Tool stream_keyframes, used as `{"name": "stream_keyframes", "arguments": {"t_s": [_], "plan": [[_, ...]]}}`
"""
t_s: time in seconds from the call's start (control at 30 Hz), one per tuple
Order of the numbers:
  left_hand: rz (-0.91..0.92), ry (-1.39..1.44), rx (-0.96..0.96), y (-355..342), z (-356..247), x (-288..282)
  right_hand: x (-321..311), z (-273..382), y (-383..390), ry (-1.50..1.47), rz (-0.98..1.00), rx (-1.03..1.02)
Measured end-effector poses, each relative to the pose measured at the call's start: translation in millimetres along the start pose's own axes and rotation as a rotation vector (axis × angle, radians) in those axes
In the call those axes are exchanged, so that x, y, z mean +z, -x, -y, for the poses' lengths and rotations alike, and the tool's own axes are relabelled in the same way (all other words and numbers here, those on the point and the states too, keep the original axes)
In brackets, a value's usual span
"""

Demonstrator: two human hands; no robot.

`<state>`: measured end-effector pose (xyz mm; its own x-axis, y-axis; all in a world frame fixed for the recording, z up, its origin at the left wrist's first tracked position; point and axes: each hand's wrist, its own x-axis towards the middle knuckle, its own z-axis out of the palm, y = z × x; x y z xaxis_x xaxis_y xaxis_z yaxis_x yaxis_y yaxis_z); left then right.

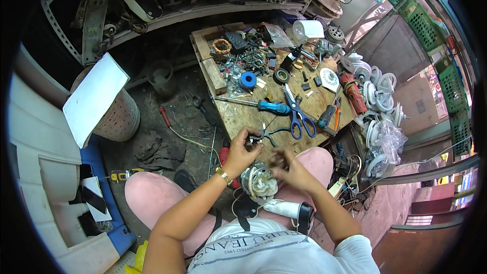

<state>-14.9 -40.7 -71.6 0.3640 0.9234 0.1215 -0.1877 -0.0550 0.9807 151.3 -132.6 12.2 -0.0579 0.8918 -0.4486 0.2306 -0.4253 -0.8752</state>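
Note:
My left hand (240,153), with a gold watch at the wrist, is raised at the table's near edge. Its thumb and fingers are pinched together around something too small to make out. Between my knees sits a motor (260,181) with a pale gear housing, wires running from it to a white casing (284,208) with a black end. My right hand (289,170) hovers at the motor's right side, its fingers smeared by motion. Just beyond my left fingertips lie dark-handled pliers (272,135). Blue-handled scissors (300,114) rest farther right, beside a blue-handled screwdriver (274,107).
On the wooden table (238,118) are a blue tape roll (248,79), a black tape roll (281,76) and heaped screws (253,58). White plastic fan parts (378,89) pile up at the right. A perforated bin (117,116) stands left, and a cable (190,142) crosses the floor.

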Motion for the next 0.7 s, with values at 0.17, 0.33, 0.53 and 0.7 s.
{"name": "stream_keyframes", "arguments": {"t_s": [0.17,0.33,0.53,0.7], "plan": [[0.038,0.104,-0.012,-1.0,5.8,5.8,22.5,-24.4,27.0,0.305,0.166,-0.173],[0.081,0.183,-0.026,1.9,0.2,5.3,22.7,-11.6,24.2,0.218,0.173,-0.066],[0.306,0.144,-0.153,11.4,-17.4,-6.1,27.1,-22.4,27.0,0.289,0.095,-0.182],[0.287,0.07,-0.162,37.9,-7.8,-30.2,25.5,-14.5,30.2,0.212,0.087,-0.2]]}}
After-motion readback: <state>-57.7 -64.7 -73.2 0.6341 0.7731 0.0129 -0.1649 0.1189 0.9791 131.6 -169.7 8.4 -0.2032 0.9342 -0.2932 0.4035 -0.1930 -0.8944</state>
